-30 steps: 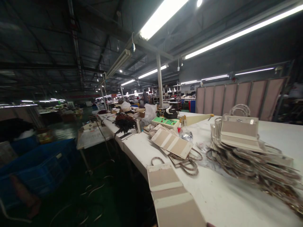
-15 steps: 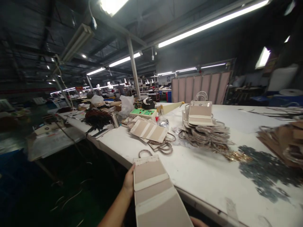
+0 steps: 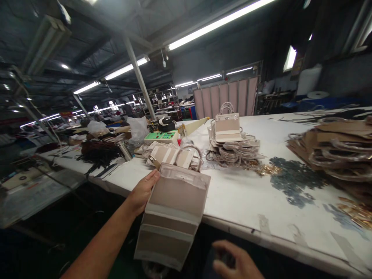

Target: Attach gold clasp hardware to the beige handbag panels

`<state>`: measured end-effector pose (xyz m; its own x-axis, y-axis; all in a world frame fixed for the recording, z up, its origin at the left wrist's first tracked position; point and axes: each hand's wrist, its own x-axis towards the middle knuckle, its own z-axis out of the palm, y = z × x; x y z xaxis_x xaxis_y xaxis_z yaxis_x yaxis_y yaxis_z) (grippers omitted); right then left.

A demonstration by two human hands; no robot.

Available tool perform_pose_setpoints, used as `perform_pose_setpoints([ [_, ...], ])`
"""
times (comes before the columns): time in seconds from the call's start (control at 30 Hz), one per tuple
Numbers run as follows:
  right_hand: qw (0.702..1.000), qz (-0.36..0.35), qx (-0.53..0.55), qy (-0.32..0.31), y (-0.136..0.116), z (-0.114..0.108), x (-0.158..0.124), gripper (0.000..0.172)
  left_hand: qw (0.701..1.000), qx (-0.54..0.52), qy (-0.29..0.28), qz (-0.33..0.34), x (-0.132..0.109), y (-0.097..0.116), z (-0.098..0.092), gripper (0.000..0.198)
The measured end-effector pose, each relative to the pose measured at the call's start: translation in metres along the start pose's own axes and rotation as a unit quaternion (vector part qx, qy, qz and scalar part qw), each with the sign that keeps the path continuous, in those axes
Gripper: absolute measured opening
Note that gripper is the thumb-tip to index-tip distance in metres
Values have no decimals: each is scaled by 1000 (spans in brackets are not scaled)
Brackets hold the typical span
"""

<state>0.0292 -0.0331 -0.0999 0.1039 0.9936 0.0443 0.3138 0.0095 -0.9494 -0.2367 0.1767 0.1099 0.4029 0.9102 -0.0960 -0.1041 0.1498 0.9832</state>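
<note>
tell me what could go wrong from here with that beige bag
1. Only the left hand grips the beige bag, at one side, and most of it hangs past the table edge; it could slip to the floor.
2. Its handle loop sits close to the flat bags behind and might snag them.
3. The right hand is low and empty, so it may not catch a drop.

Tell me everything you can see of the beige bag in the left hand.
The beige bag is flat and folded and looks like stiff fabric or board. Paler cream bands cross its face, and a looped handle stands at the top. It is held tilted across the near edge of the white table, with its top over the table and its bottom hanging past it. The left hand grips its upper left side. The right hand is lower down and does not touch it.
</note>
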Motion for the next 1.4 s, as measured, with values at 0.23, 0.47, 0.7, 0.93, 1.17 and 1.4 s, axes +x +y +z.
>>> perform_pose_setpoints([
  [0.23, 975, 58, 213, 32, -36, -114, -18, 86, 892, 307, -321, -81, 10, -32, 98, 45],
  [0.47, 945, 138, 295, -7, 14, -107, -82, 72, 812, 335, -472, -80, 60, -92, 191, 44],
  [0.7, 938, 214, 244, 124, 38, -103, -113, 77, 741, 407, -533, -13, 106, -161, 266, 40],
  [0.93, 885, 307, 261, 235, 59, -105, -94, 82, 743, 416, -524, -3, 137, -195, 300, 35],
  [1.17, 916, 303, -17, 262, 43, -139, -109, 58, 760, 413, -501, 24, 145, -213, 299, 38],
  [1.4, 913, 43, -331, 233, 18, -184, -65, 28, 769, 438, -462, 67, 134, -214, 300, 31],
])
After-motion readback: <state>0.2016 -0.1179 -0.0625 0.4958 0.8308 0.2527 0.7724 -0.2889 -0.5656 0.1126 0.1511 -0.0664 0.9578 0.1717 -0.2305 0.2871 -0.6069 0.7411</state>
